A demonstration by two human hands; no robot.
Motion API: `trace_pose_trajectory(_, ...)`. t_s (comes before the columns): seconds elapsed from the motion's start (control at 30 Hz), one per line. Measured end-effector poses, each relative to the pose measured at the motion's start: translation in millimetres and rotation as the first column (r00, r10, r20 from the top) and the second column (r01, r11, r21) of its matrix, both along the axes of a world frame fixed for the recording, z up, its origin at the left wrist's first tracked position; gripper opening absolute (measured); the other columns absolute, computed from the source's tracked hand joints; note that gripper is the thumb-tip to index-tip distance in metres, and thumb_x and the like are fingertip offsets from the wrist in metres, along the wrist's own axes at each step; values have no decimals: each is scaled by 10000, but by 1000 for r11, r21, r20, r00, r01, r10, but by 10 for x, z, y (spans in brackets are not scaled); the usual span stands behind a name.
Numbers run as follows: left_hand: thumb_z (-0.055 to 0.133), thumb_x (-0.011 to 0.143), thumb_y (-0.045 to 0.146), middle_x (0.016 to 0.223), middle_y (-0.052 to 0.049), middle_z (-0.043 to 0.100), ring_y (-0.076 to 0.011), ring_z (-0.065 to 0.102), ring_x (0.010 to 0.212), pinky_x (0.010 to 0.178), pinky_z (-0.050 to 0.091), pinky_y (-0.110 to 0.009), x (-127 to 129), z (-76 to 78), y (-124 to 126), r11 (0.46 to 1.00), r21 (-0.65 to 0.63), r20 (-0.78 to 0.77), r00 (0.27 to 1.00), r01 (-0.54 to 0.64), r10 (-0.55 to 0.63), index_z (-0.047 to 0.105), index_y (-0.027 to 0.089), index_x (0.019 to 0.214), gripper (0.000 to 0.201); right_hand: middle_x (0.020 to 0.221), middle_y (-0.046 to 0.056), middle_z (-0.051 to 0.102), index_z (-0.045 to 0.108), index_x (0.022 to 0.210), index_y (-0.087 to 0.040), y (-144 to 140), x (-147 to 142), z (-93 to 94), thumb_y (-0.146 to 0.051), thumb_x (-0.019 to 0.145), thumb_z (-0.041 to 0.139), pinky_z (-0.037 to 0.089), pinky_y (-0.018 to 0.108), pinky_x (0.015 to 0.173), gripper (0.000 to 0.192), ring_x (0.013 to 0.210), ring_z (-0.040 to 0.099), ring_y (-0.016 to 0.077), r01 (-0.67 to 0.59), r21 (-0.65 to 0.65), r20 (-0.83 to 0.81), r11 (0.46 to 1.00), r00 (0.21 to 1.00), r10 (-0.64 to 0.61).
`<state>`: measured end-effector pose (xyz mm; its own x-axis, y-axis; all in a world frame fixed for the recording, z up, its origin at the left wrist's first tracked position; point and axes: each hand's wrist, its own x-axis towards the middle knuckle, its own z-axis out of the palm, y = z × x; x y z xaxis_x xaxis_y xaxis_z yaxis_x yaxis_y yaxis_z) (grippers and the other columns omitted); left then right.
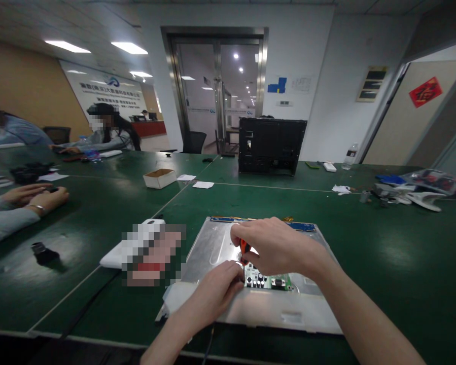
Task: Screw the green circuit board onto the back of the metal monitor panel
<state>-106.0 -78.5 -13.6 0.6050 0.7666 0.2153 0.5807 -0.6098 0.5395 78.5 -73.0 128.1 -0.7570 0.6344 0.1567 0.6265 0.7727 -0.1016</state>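
Note:
My right hand is closed around the orange and black handle of a screwdriver, which it holds upright. The tool's tip is hidden behind fingers, by the left edge of a green circuit board. At that same edge, just below the screwdriver, my left hand has its fingers bent and pressed together; what they grip, if anything, is hidden. The board sits on the silver metal back of a display panel, which lies flat on the table. A blue strip board runs along the panel's far edge.
Left of the panel lies a white device beside a blurred patch. A small black cylinder stands farther left, near another person's hands. Across the green table are an open box, a black monitor housing and a bottle.

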Motion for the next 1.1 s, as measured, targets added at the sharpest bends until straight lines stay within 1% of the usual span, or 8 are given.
trace_pose_trajectory(0.27, 452, 827, 119, 902, -41, 606, -196, 543, 819, 701, 405, -290, 12, -3, -10, 1000, 1, -38, 999, -28, 28, 510, 194, 839, 95, 853, 5, 660, 530, 935, -201, -4, -5, -2, -171, 786, 558, 220, 253, 494, 154, 671, 525, 123, -5, 19, -13, 1000, 1000, 6)
trace_pose_trajectory(0.43, 441, 820, 112, 918, -45, 608, -197, 539, 832, 718, 409, -294, 10, -18, -3, 1000, -2, -30, 999, -15, 15, 529, 191, 885, 135, 864, 14, 672, 538, 927, -200, -19, -31, -3, -211, 805, 565, 211, 259, 493, 125, 668, 542, 132, 47, 49, 11, 998, 999, -48)
trace_pose_trajectory(0.57, 436, 824, 117, 888, -40, 604, -191, 533, 806, 696, 399, -288, 10, -17, 1, 1000, 8, -2, 1000, -4, 4, 517, 191, 848, 113, 802, 16, 676, 562, 892, -195, -6, -63, -16, -268, 803, 591, 197, 263, 482, 118, 630, 550, 134, 114, 97, 24, 989, 993, -117)
trace_pose_trajectory(0.67, 434, 818, 114, 869, -37, 598, -189, 528, 803, 693, 394, -286, 14, 10, -10, 1000, 5, 15, 1000, -13, 12, 500, 192, 799, 103, 737, 15, 668, 587, 848, -192, 7, -84, -25, -339, 803, 611, 179, 266, 470, 156, 591, 543, 128, 149, 125, 28, 981, 988, -153)
trace_pose_trajectory(0.8, 430, 831, 125, 871, -38, 598, -189, 529, 813, 697, 395, -287, 9, 41, -21, 1000, -1, 21, 1000, -7, 7, 497, 191, 790, 102, 701, 12, 664, 606, 834, -186, 11, -94, -21, -385, 810, 626, 174, 264, 469, 201, 578, 539, 122, 159, 120, 20, 980, 987, -162)
trace_pose_trajectory(0.97, 414, 853, 126, 889, -40, 604, -189, 538, 823, 717, 408, -293, -6, 43, -14, 1000, -19, 7, 1000, 9, -8, 513, 191, 836, 119, 714, 9, 653, 597, 866, -191, 17, -3, 45, -386, 804, 638, 194, 250, 479, 208, 591, 528, 121, 133, 104, 9, 986, 991, -135)
trace_pose_trajectory(1.1, 428, 848, 126, 907, -48, 607, -195, 540, 834, 728, 416, -298, -8, 71, -20, 999, -35, 6, 1000, 10, -10, 529, 190, 854, 119, 711, -8, 633, 574, 874, -203, 16, 153, 161, -385, 814, 633, 240, 232, 497, 201, 598, 514, 116, 177, 60, -60, 982, 983, -174)
